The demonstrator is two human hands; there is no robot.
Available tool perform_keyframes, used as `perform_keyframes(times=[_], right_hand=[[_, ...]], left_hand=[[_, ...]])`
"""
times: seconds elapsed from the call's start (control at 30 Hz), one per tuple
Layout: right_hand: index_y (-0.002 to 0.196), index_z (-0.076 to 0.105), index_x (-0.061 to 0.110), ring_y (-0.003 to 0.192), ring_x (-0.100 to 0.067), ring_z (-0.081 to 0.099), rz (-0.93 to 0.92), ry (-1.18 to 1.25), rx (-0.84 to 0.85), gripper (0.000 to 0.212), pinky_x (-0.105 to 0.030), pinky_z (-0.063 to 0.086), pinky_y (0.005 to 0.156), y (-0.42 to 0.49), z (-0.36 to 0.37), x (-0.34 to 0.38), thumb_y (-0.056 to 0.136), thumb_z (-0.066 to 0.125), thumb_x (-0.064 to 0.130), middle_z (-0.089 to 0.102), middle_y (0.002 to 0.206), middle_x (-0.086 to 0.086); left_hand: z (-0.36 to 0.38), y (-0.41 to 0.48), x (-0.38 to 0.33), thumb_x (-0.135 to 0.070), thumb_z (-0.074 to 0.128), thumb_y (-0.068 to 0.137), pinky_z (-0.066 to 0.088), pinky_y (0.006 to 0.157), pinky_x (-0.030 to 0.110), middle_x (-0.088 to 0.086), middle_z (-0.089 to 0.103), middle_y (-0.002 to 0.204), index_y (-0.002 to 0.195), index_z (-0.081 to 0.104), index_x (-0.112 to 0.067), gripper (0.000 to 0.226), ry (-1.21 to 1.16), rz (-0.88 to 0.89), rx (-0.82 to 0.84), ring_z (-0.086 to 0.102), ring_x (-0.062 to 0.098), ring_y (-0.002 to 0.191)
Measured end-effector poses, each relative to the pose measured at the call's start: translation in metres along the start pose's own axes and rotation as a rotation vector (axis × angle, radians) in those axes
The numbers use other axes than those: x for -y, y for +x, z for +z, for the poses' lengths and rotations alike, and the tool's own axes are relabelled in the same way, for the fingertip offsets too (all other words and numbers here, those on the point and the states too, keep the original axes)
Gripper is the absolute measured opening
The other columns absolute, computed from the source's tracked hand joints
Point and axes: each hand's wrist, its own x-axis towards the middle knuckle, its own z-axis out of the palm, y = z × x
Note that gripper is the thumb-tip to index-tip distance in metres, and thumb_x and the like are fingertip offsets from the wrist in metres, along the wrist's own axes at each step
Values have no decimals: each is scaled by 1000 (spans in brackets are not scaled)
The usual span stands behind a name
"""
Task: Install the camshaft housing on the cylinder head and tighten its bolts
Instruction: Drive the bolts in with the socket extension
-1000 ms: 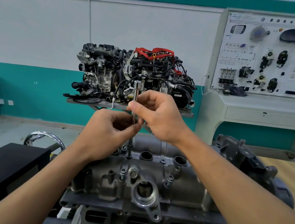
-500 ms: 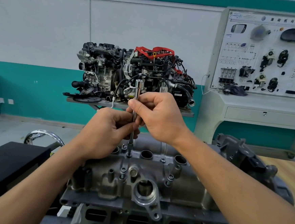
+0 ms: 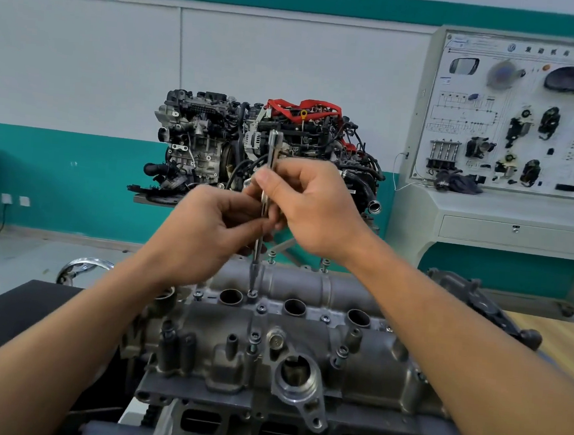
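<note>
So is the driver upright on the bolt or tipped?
Nearly upright: the driver leans slightly right, tip on a camshaft housing bolt; left hand and right hand pinch it.

Behind the fingers (image 3: 274, 185), an engine (image 3: 199, 141) with red hoses; to their right, a grey board (image 3: 491, 130) of car parts; lower left, black table (image 3: 13, 316).

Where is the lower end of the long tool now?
In the head view, just left of centre, the long tool ends on a bolt between two round holes of the camshaft housing.
</note>
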Motion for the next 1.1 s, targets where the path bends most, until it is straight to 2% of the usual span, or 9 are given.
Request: perform_keyframes(times=[0.17,0.23,0.3,0.43,0.57,0.73,0.9,1.03,1.1], right_hand=[[96,66,-6,57,-28,56,37,-13,121,26,-32,49,51,18,28,5,104,48,12,65,90,-40],[100,64,-2,57,-22,56,53,3,162,24,-28,50,51,21,39,3,105,46,12,68,93,-32],[103,64,0,55,-14,57,60,-11,191,22,-25,51,50,24,48,-1,106,45,12,71,93,-19],[102,62,4,52,-9,54,85,-18,215,20,-21,49,50,27,57,-5,106,43,9,68,90,-7],[103,62,3,53,-8,53,98,-3,221,20,-20,48,50,27,60,-6,106,43,9,68,92,-8],[105,63,-2,52,-6,52,96,25,222,22,-18,47,50,25,59,-5,106,43,7,68,91,-9],[105,63,-2,56,-10,53,83,68,212,21,-19,47,50,21,59,-9,105,44,6,69,89,-4],[99,66,-9,57,-13,54,81,86,184,22,-21,47,50,22,58,-14,102,52,8,71,88,-22],[91,67,-7,54,-8,55,76,104,156,19,-17,46,48,21,60,-15,99,58,7,71,82,-17]], left_hand=[[-31,-9,12,-36,74,76,63,66,30,-4,78,76,86,79,-26,15,48,-34,-104,74,10,68],[-39,-15,19,-41,75,74,63,67,36,-2,78,76,86,79,-29,17,81,-62,-147,74,16,68],[-40,-19,26,-42,76,74,62,62,31,-4,77,73,81,79,-33,11,80,-78,-192,69,8,62],[-39,-22,38,-25,80,82,56,55,33,-3,72,62,71,75,-34,15,124,-97,-268,61,4,56],[-35,-25,40,-21,80,82,50,60,13,-12,73,63,66,74,-27,18,106,-108,-292,61,-17,74],[-30,-30,35,-21,80,82,55,64,13,-14,74,66,67,72,-32,20,157,-78,-355,71,-7,78],[-26,-33,33,-21,79,84,56,60,16,-16,75,71,72,72,-35,20,179,-70,-371,71,1,65],[-23,-35,33,-15,71,91,53,58,15,-14,75,73,80,75,-30,19,199,-62,-338,70,3,64],[-22,-35,34,-12,68,93,53,56,16,-14,74,71,82,75,-26,19,209,-59,-320,69,3,63]])
